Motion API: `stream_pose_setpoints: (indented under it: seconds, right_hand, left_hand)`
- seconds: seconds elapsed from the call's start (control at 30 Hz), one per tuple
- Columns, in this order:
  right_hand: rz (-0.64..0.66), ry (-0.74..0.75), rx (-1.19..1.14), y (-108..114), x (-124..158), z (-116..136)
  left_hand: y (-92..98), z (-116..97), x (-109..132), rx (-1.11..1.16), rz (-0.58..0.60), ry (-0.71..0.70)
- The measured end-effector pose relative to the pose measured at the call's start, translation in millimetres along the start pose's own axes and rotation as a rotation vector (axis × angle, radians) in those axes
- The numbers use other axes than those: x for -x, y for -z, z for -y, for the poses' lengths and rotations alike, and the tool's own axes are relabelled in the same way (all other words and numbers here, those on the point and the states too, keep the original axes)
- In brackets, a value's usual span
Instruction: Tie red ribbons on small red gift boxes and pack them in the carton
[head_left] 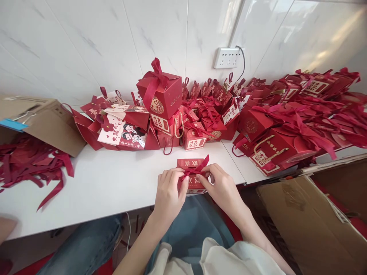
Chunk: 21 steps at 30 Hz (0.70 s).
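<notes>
A small red gift box [191, 163] with pale Chinese lettering stands at the front edge of the white table, right before me. Across its top runs a dark red ribbon [204, 164], gathered in the middle with one end sticking up to the right. My left hand [169, 189] pinches the ribbon at the left of the middle, thumb against the fingers. At the right, my right hand [220, 183] pinches the ribbon between thumb and forefinger. The fingers partly hide the knot and the box's sides.
Finished-looking red boxes [160, 91] are stacked behind, and more ribboned boxes [286, 149] crowd the right. A tipped carton [51, 114] spills loose ribbons [31, 168] at the left. An open cardboard box [304, 217] stands low right. Another person's jeans-clad leg [86, 244] shows below the table.
</notes>
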State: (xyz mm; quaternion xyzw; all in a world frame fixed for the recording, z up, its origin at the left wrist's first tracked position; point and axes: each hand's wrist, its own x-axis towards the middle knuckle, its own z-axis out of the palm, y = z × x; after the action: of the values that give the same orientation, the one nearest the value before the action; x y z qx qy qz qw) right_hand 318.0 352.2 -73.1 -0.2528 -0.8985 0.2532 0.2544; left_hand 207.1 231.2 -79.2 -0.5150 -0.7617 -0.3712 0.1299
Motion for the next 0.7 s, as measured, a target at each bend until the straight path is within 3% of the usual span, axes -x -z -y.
stream_pose_setpoints:
  seconds: [0.17, 0.37, 0.7]
  right_hand:
    - [-0.035, 0.000, -0.075, 0.1, 1.8, -0.1]
    - [0.031, -0.199, -0.185, 0.7, 1.7, 4.6]
    - [0.066, -0.293, -0.138, 0.2, 1.0, 10.0]
  left_hand:
    - [-2.8, 0.2, 5.5, -0.051, -0.081, -0.033]
    - [-6.0, 1.6, 7.8, -0.027, -0.077, -0.022]
    - [-15.7, 5.3, 13.7, 0.112, -0.050, 0.002]
